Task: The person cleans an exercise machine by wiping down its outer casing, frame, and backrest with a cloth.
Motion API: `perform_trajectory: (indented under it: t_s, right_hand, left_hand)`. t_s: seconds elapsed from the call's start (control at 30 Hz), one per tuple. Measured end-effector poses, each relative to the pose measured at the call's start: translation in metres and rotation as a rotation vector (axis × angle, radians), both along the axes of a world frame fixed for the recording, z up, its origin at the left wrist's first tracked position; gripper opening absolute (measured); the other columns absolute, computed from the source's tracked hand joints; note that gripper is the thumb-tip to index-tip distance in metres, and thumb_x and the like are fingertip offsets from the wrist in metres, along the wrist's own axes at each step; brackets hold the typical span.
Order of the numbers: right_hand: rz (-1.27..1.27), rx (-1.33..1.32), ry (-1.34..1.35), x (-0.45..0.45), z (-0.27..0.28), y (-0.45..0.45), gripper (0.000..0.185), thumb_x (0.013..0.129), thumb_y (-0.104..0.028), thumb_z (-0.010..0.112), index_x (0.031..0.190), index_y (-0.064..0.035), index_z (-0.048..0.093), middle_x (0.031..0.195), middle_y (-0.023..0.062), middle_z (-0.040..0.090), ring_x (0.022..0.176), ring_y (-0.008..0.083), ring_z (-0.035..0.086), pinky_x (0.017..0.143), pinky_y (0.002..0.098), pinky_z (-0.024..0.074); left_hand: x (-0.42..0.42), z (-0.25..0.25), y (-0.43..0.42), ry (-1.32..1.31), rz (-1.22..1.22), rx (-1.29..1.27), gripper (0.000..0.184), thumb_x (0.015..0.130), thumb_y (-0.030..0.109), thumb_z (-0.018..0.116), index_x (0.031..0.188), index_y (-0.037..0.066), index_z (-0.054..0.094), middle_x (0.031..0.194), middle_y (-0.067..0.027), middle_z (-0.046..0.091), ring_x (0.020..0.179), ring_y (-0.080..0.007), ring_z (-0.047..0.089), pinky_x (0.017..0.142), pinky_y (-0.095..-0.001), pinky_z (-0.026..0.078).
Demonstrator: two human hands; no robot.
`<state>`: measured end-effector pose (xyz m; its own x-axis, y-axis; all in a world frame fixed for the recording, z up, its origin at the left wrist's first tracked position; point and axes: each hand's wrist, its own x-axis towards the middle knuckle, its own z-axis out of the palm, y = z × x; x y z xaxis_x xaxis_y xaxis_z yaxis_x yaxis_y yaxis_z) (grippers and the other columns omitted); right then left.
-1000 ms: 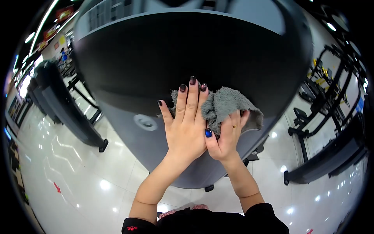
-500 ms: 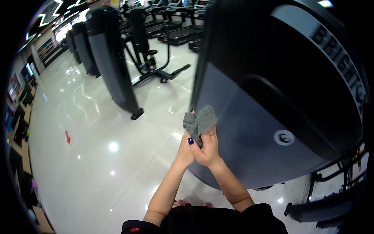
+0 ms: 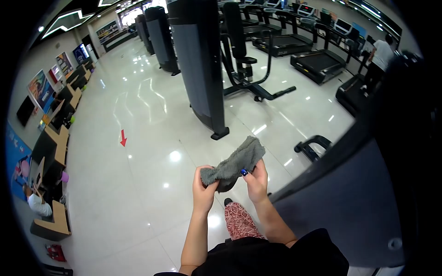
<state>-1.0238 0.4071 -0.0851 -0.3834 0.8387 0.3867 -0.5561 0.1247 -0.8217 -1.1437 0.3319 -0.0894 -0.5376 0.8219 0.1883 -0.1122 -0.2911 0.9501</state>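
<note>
A grey fluffy cloth (image 3: 237, 161) is stretched between my two hands, in front of my body and above the floor. My left hand (image 3: 203, 189) pinches its left end, thumb on top. At its right end my right hand (image 3: 257, 181) is closed on the cloth, with the blue thumbnail showing on its front. The hands are apart, and the cloth hangs a little below between them. Some of the fingers are hidden behind the cloth.
A large grey and black machine housing (image 3: 340, 198) stands close on the right. Ahead is a tall machine column (image 3: 195, 69) with a foot. Treadmills (image 3: 317, 64) and a standing person (image 3: 381, 53) are at the back right. Desks (image 3: 57, 147) and a seated person (image 3: 39, 204) line the left.
My hands have left the machine housing with the cloth and moved apart, opening it out between them. The view has turned left, and the housing now stands at the right.
</note>
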Motion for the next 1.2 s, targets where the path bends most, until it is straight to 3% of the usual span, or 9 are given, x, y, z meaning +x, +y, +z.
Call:
perform_trajectory:
  t_s: [0.07, 0.27, 0.37, 0.5, 0.67, 0.7, 0.97, 1.03, 1.2]
  right_hand:
    - [0.088, -0.005, 0.031, -0.027, -0.009, 0.026, 0.055, 0.080, -0.002, 0.049, 0.130, 0.0069, 0.028, 0.123, 0.0125, 0.041, 0.114, 0.0183, 0.042, 0.098, 0.0309, 0.0316]
    - [0.234, 0.068, 0.048, -0.110, -0.008, 0.121, 0.060, 0.077, -0.002, 0.051, 0.131, 0.0060, 0.028, 0.127, 0.0104, 0.031, 0.118, 0.0195, 0.037, 0.099, 0.0304, 0.0286]
    - [0.206, 0.154, -0.031, -0.140, -0.007, 0.150, 0.068, 0.074, -0.003, 0.049, 0.135, 0.0062, 0.021, 0.131, 0.0111, 0.034, 0.122, 0.0205, 0.034, 0.103, 0.0314, 0.0231]
    - [0.190, 0.232, -0.064, -0.161, -0.003, 0.184, 0.069, 0.072, -0.001, 0.050, 0.134, 0.0073, 0.023, 0.134, 0.0116, 0.028, 0.124, 0.0225, 0.032, 0.103, 0.0324, 0.0218]
    - [-0.060, 0.245, -0.222, -0.182, -0.023, 0.230, 0.060, 0.073, 0.002, 0.053, 0.129, 0.0037, 0.032, 0.122, 0.0122, 0.032, 0.115, 0.0229, 0.039, 0.098, 0.0344, 0.0322]
    - [-0.046, 0.158, -0.227, -0.189, -0.022, 0.236, 0.064, 0.071, 0.006, 0.049, 0.132, 0.0049, 0.028, 0.124, 0.0092, 0.032, 0.118, 0.0208, 0.037, 0.101, 0.0325, 0.0268]
    - [-0.302, 0.277, -0.325, -0.293, -0.030, 0.333, 0.064, 0.075, 0.004, 0.048, 0.135, 0.0044, 0.024, 0.127, 0.0105, 0.031, 0.118, 0.0205, 0.037, 0.100, 0.0314, 0.0281]
    - [-0.385, 0.277, -0.301, -0.321, -0.032, 0.352, 0.059, 0.077, -0.002, 0.051, 0.131, 0.0061, 0.029, 0.132, 0.0199, 0.032, 0.119, 0.0307, 0.034, 0.103, 0.0372, 0.0242]
    - [-0.466, 0.377, -0.422, -0.359, -0.030, 0.391, 0.057, 0.078, -0.005, 0.049, 0.130, 0.0066, 0.031, 0.130, 0.0222, 0.034, 0.120, 0.0372, 0.032, 0.103, 0.0404, 0.0201]
  left_hand:
    - [-0.024, -0.003, 0.014, 0.013, 0.016, -0.049, 0.028, 0.075, -0.001, 0.052, 0.102, 0.003, 0.045, 0.092, -0.0049, 0.053, 0.083, -0.0111, 0.050, 0.072, -0.0230, 0.042]
    - [-0.104, -0.017, 0.080, 0.045, 0.050, -0.162, 0.020, 0.084, 0.009, 0.050, 0.102, -0.001, 0.049, 0.096, -0.0065, 0.055, 0.086, -0.0120, 0.052, 0.075, -0.0255, 0.043]
    - [-0.124, -0.006, 0.108, -0.016, 0.252, -0.083, 0.024, 0.091, 0.012, 0.046, 0.108, -0.004, 0.049, 0.103, -0.0090, 0.056, 0.094, -0.0154, 0.053, 0.083, -0.0281, 0.043]
    - [-0.154, -0.004, 0.157, -0.149, 0.236, -0.023, 0.020, 0.091, 0.011, 0.044, 0.105, -0.003, 0.050, 0.100, -0.0077, 0.056, 0.094, -0.0123, 0.052, 0.083, -0.0272, 0.042]
    - [-0.189, -0.022, 0.230, -0.107, 0.091, -0.032, 0.019, 0.091, 0.012, 0.045, 0.105, -0.001, 0.051, 0.097, -0.0044, 0.056, 0.089, -0.0099, 0.051, 0.081, -0.0240, 0.041]
    - [-0.197, -0.026, 0.246, -0.114, 0.058, -0.001, 0.020, 0.091, 0.011, 0.047, 0.106, -0.001, 0.051, 0.097, -0.0047, 0.057, 0.089, -0.0101, 0.052, 0.081, -0.0241, 0.041]
    - [-0.288, -0.016, 0.369, 0.137, -0.062, -0.045, 0.019, 0.088, 0.017, 0.055, 0.095, -0.001, 0.055, 0.082, -0.0054, 0.062, 0.077, -0.0077, 0.054, 0.070, -0.0238, 0.044]
    - [-0.310, -0.010, 0.391, 0.161, -0.120, -0.070, 0.019, 0.088, 0.017, 0.055, 0.093, -0.001, 0.054, 0.082, -0.0063, 0.062, 0.076, -0.0072, 0.053, 0.069, -0.0239, 0.043]
    - [-0.352, 0.000, 0.441, 0.230, -0.170, -0.121, 0.021, 0.087, 0.018, 0.055, 0.085, -0.002, 0.051, 0.076, -0.0111, 0.059, 0.071, -0.0114, 0.053, 0.064, -0.0269, 0.043]
